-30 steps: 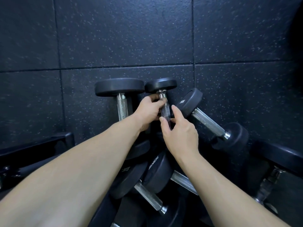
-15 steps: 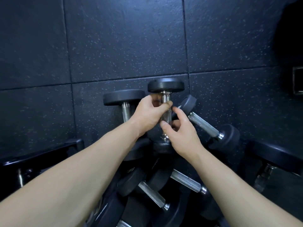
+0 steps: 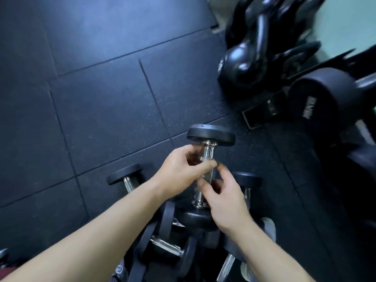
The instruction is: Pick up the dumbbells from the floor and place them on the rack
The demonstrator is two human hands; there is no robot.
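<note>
Upright dumbbell [image 3: 210, 136] held by its chrome handle, left hand [image 3: 179, 169] gripping just under the top head, right hand [image 3: 225, 202] curled round the lower handle (its fingers [image 3: 223, 169] blurred), pile of dumbbells [image 3: 166, 247] below on the dark rubber floor [image 3: 91, 98], kettlebells [image 3: 242, 64] blurred at upper right.

Dark speckled rubber floor tiles [image 3: 97, 119]; blurred black kettlebells [image 3: 242, 62] stand before what may be a pale wall [image 3: 345, 21].
</note>
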